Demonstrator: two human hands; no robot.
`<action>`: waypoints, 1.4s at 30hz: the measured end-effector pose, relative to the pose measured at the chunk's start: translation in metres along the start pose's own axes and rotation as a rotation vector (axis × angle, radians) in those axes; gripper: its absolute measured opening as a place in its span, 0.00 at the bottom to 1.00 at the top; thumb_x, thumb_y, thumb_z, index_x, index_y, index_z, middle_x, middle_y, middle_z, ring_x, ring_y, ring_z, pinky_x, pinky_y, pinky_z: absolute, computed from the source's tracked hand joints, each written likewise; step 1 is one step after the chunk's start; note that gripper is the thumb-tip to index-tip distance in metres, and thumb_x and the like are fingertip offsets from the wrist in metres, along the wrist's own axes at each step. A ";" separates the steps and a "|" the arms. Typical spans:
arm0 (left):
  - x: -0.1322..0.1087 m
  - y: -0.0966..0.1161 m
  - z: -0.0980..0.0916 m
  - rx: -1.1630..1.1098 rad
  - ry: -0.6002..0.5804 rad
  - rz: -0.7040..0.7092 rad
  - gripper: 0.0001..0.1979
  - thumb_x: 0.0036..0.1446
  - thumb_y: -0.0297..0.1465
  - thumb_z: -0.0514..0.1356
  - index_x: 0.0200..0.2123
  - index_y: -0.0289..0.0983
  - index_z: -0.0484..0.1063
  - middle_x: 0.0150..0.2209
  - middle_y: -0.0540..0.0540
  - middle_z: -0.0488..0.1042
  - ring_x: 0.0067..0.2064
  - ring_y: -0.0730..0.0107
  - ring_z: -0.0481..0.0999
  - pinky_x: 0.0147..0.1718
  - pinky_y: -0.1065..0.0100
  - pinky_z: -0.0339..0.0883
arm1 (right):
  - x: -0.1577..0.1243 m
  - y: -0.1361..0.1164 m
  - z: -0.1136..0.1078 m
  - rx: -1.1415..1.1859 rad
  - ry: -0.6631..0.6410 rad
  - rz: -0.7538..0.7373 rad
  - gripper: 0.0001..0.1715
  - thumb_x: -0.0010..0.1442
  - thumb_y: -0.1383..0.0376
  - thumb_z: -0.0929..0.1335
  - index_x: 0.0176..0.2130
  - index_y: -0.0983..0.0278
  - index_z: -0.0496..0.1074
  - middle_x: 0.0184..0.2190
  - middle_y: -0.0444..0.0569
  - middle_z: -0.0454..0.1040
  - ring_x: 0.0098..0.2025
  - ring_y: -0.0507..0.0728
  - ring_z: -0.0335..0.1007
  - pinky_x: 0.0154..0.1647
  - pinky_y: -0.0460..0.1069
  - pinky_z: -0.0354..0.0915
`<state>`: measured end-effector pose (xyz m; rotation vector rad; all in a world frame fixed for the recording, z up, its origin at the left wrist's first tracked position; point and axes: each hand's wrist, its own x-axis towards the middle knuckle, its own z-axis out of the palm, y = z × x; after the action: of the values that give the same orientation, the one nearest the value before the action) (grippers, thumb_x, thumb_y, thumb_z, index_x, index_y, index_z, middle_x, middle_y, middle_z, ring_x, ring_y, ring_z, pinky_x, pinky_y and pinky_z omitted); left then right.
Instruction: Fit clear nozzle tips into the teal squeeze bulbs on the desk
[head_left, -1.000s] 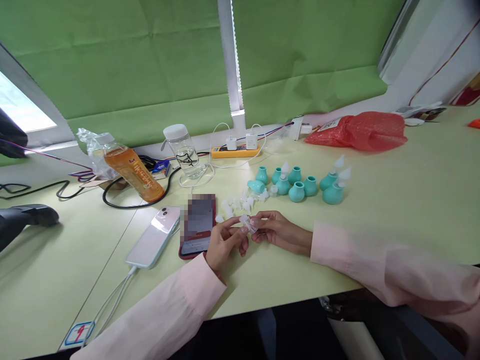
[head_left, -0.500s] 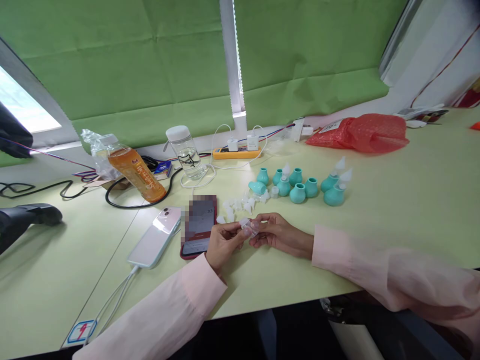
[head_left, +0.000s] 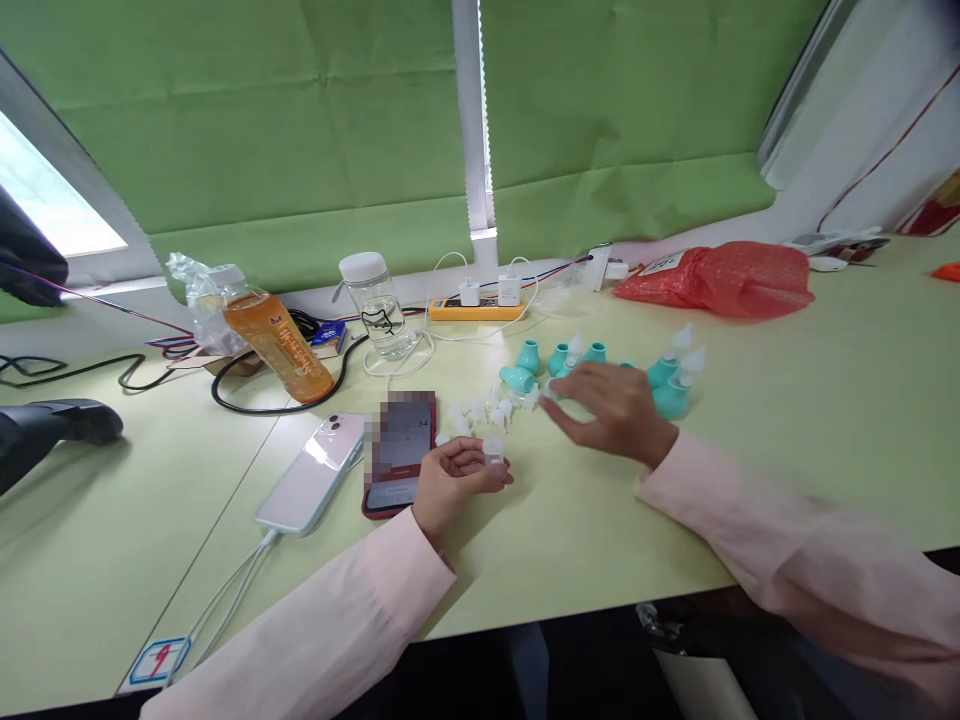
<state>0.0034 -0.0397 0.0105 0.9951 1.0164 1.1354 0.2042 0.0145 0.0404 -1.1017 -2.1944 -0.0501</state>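
Observation:
My left hand (head_left: 454, 480) pinches a small clear plastic piece (head_left: 493, 449) between thumb and fingers, low over the table. Farther right, my right hand (head_left: 611, 408) has its thumb and forefinger closed around a small translucent cylindrical piece (head_left: 550, 388) at the table surface. Behind that hand stand several teal rubber bulbs (head_left: 528, 355), partly hidden by it. One teal bulb (head_left: 517, 379) lies on its side. Two at the right, such as this teal bulb (head_left: 672, 400), carry translucent pointed tips (head_left: 694, 359). Loose whitish tips (head_left: 499, 412) lie scattered between my hands.
Left of my left hand lie a phone with a red case (head_left: 401, 450) and a pale phone (head_left: 311, 475) with a cable. Behind are an orange drink bottle (head_left: 277, 345), a clear water bottle (head_left: 379, 315), a yellow power strip (head_left: 478, 312) and a red bubble-wrap bag (head_left: 716, 280).
My right hand has left the clear piece held by both hands and moved right and away from me to the translucent cylinder. My left hand keeps the clear piece.

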 end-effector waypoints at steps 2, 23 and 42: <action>0.001 0.000 0.000 0.026 0.029 -0.019 0.18 0.34 0.29 0.67 0.30 0.30 0.68 0.23 0.45 0.74 0.24 0.68 0.73 0.26 0.67 0.67 | 0.007 0.011 -0.013 -0.317 0.005 0.029 0.19 0.53 0.55 0.61 0.35 0.66 0.70 0.31 0.55 0.71 0.37 0.62 0.62 0.36 0.54 0.52; 0.002 -0.001 0.000 0.020 -0.064 0.018 0.21 0.38 0.31 0.65 0.38 0.33 0.65 0.30 0.43 0.73 0.30 0.68 0.73 0.31 0.66 0.67 | 0.011 0.009 -0.025 0.064 -0.409 -0.010 0.10 0.44 0.64 0.65 0.30 0.64 0.69 0.26 0.46 0.68 0.28 0.52 0.63 0.30 0.46 0.58; 0.002 -0.003 0.000 0.078 -0.039 0.053 0.14 0.36 0.28 0.65 0.30 0.33 0.68 0.27 0.45 0.73 0.30 0.68 0.72 0.29 0.67 0.66 | 0.010 0.038 -0.014 -0.293 -0.407 0.159 0.14 0.45 0.61 0.62 0.34 0.61 0.68 0.34 0.46 0.71 0.33 0.56 0.65 0.24 0.46 0.54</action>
<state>0.0047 -0.0384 0.0074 1.1082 1.0149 1.1218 0.2351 0.0414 0.0481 -1.5611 -2.5020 -0.0853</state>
